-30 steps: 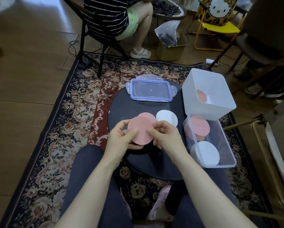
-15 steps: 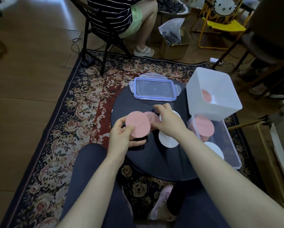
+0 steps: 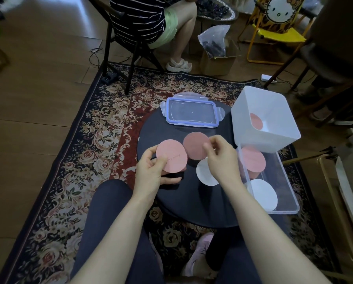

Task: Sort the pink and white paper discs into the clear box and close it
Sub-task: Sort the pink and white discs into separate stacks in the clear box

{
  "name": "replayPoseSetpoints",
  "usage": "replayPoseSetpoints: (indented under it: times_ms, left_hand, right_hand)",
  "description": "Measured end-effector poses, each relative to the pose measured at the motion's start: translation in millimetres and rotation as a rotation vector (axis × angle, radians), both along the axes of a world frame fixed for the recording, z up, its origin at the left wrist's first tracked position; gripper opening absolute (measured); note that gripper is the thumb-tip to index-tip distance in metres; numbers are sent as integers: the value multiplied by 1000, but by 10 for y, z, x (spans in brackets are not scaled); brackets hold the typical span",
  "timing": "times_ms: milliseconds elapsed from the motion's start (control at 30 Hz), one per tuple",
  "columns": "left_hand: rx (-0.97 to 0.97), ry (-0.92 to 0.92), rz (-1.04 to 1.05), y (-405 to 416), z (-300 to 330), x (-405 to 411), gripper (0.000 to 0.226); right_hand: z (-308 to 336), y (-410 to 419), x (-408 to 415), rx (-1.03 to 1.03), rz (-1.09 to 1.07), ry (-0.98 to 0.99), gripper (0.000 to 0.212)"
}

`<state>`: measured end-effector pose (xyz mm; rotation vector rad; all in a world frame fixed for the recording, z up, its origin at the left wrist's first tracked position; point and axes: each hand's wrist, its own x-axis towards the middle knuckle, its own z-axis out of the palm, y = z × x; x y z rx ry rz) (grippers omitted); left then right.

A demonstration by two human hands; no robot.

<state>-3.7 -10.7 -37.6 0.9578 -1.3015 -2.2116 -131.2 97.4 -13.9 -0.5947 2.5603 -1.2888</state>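
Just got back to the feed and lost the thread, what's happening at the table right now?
A person is sorting paper discs at a round black table. The left hand holds a pink disc; the right hand pinches the edge of a second, darker pink disc above a white disc lying on the table. The clear box already holds a pink stack and a white stack. Its blue-rimmed lid lies off, at the table's far edge.
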Motion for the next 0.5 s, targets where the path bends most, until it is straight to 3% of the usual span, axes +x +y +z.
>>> replayPoseSetpoints:
  times_ms: [100,233,500]
  left_hand:
    - [-37,-23,-21,11,2,-5,26]
    - [-86,-21,-72,30,18,-7,19]
    - [-76,15,-142,47,63,42,9]
  right_hand:
    - [68,143,126,-180,-130,-143,7]
    - [45,232,348,-296,-75,-360,10]
    - [-76,256,474,-277,-36,-391,7]
